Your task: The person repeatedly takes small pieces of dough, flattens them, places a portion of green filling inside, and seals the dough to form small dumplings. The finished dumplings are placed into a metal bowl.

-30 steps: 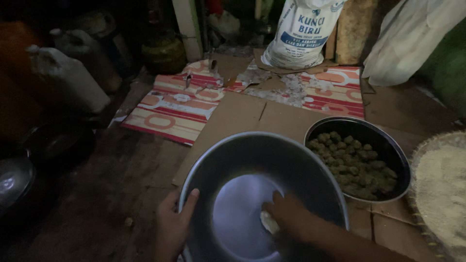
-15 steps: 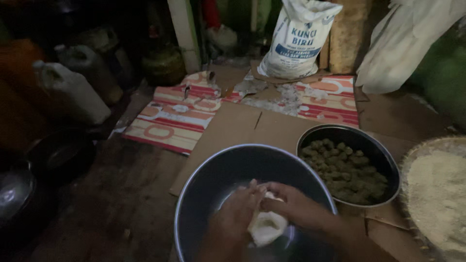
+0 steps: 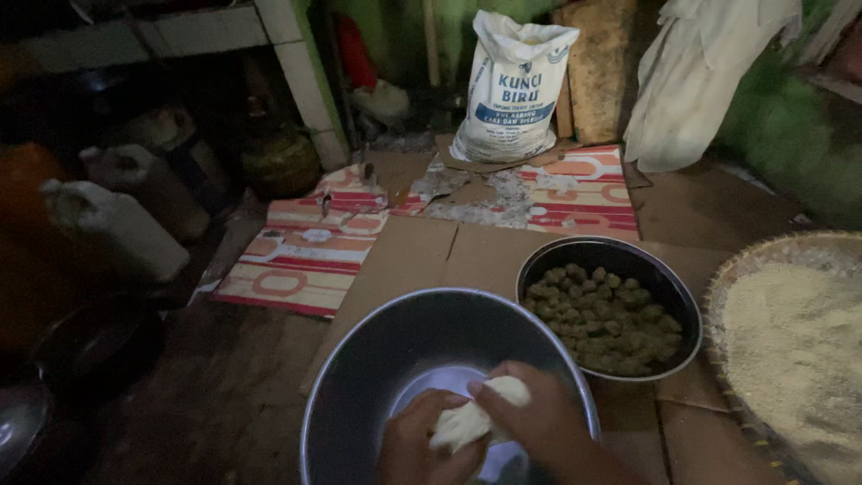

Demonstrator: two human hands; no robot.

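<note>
1. Carrier: flattened brown cardboard sheets (image 3: 503, 256) lie on the floor and bear the vessels. Red, orange and white patterned printed sheets (image 3: 310, 260) lie along the far edge and the left edge of the cardboard.
2. Large round grey metal basin (image 3: 377, 359): stands at the near edge of the cardboard, cut off by the lower border of the view.
3. Pale, soft white lump of dough (image 3: 476, 415): held inside the basin, above its bottom, between both hands.
4. Left hand (image 3: 422, 445): inside the basin, below and to the left of the lump; grip closed on the lump from underneath.
5. Right hand (image 3: 534, 418): inside the basin, to the right of the lump; grip closed on the lump, fingers pressing on its top and side. The two hands touch each other around the lump.
6. Smaller round dark metal bowl (image 3: 669, 287): stands just beside the basin on its right, filled with small dark green-brown balls (image 3: 603, 319).
7. Round woven basket tray (image 3: 732, 269): at the right edge of the cardboard, holding pale crumbs (image 3: 795, 341).
8. White printed sack (image 3: 516, 90): upright at the far edge.
9. White plastic jerrycans (image 3: 121, 229): on the floor, well to the left.
</note>
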